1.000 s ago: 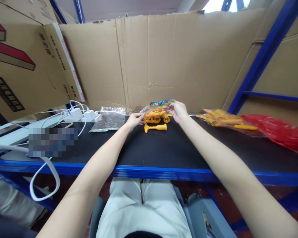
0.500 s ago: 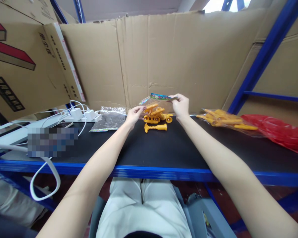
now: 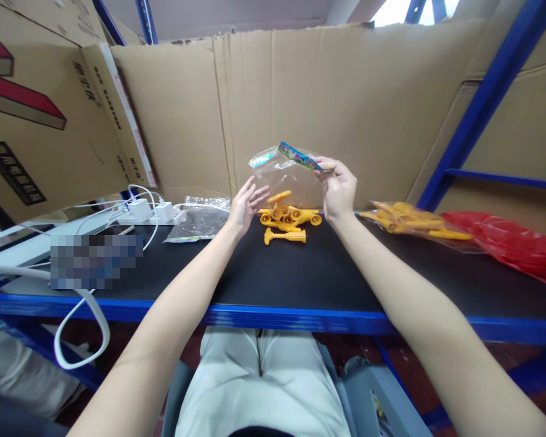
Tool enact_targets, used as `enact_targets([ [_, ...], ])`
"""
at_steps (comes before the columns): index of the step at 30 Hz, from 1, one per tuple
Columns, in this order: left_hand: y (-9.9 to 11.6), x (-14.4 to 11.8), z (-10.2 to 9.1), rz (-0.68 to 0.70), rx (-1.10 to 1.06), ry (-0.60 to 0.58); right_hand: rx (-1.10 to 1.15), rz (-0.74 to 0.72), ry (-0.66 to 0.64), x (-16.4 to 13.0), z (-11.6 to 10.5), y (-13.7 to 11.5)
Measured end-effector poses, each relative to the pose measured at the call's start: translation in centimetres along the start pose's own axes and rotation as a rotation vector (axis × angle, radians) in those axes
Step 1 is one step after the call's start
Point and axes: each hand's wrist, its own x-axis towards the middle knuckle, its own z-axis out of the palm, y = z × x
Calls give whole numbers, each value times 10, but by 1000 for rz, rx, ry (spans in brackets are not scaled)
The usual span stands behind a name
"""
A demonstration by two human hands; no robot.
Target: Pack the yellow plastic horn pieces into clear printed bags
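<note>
Fingers (image 3: pixel 322 165) of my right hand (image 3: pixel 338 189) pinch the thin, slippery bag (image 3: pixel 282 173) by its printed top, my left hand (image 3: pixel 244 206) open beside light yellow parts (image 3: pixel 287 217).

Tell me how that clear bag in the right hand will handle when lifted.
The clear bag, pinched at its printed top by the right hand, looks floppy and crinkled. Probably light and slippery; the orange parts at its bottom would likely spill.

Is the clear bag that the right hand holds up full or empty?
It looks empty: the clear bag hangs see-through from the right hand, and the orange parts lie on the shelf below it.
</note>
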Motion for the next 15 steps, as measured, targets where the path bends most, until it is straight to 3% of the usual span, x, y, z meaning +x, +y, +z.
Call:
enact_targets([
  [5, 3, 0, -3, -110, -37, 2, -37, -14, -90, -4, -6, -15],
  [15, 8, 3, -9, 36, 3, 121, 230, 221, -115, -16, -5, -8],
])
